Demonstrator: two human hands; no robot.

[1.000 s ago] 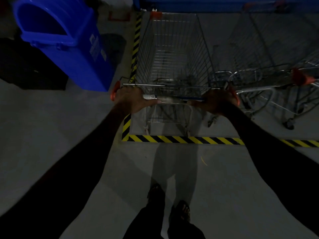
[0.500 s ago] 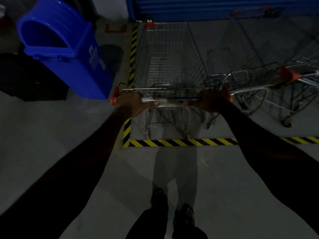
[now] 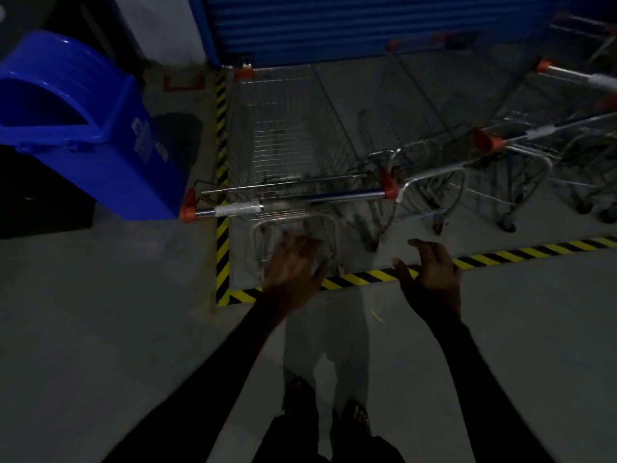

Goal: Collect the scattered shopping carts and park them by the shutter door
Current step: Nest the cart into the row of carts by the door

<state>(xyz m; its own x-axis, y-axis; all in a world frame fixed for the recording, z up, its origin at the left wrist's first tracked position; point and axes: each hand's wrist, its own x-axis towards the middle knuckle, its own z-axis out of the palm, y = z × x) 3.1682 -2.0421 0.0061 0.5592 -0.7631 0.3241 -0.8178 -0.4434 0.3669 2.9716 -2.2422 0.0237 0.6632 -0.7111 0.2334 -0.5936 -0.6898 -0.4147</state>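
Left hand (image 3: 293,265), right hand (image 3: 432,272): fingers (image 3: 421,244) spread apart, holding nothing, both just short of the shopping cart (image 3: 287,152) handle (image 3: 290,203), not touching it.

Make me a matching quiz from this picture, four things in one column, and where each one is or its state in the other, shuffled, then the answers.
1. blue bin
2. shutter door
3. cart handle
4. left hand

A. open, holding nothing
B. ahead of the cart's nose
C. left of the cart
D. free, no hand on it

Pairs: 1-C, 2-B, 3-D, 4-A
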